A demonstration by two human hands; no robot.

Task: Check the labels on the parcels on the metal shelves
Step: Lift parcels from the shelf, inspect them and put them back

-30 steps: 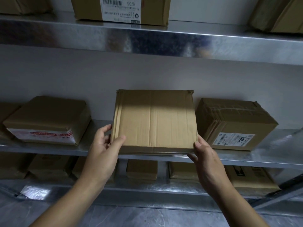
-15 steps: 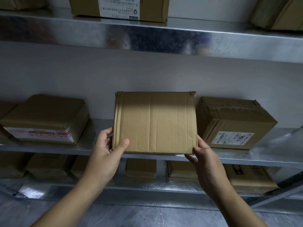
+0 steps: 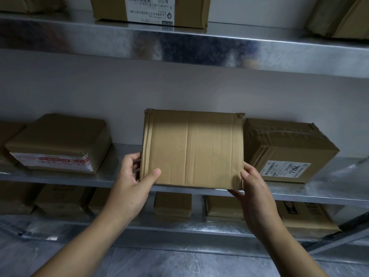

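Note:
A plain brown cardboard parcel stands tilted up at the front of the middle metal shelf, its bare taped face toward me with no label showing. My left hand grips its lower left corner, thumb on the front face and fingers behind the edge. My right hand holds its lower right corner, thumb on the front and fingers underneath. A parcel with a red-and-white label lies to the left. Another parcel with a white handwritten label lies to the right.
The upper shelf carries a box with a white barcode label and more boxes at both ends. Several smaller boxes sit on the lower shelf. A grey wall backs the shelves and a grey floor lies below.
The held parcel has tipped up from nearly flat to steeply upright, its front face now toward me. Both hands kept their grip at the lower corners.

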